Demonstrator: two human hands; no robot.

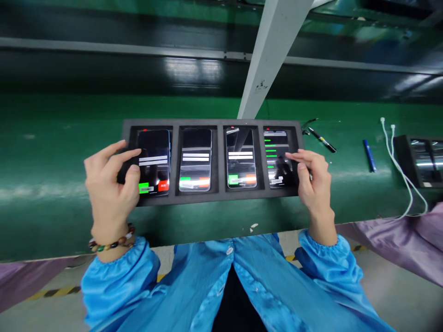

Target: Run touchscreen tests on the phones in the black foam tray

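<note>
A dark grey foam tray (pixel 242 196) lies on the bench, with several smartphones set in its separate slots. At its left end is my left hand (pixel 112 182), fingers apart, the index fingertip over the edge of the leftmost phone (pixel 154 173). That phone and the two middle phones, one (pixel 195 170) left and one (pixel 241 168) right, show white bars above green and red blocks. My right hand (pixel 314 180) is at the other end, its index finger stretched over the rightmost phone (pixel 275 161), whose screen lists green lines. Neither hand visibly grasps anything.
On the green bench (pixel 221 221) to the right lie a black pen (pixel 321 139), a blue marker (pixel 369 156) and white cables (pixel 403 168). Another dark tray (pixel 403 161) stands at the far right. A grey post (pixel 270 55) rises behind my tray. Purple sleeves (pixel 401 240) show beside me.
</note>
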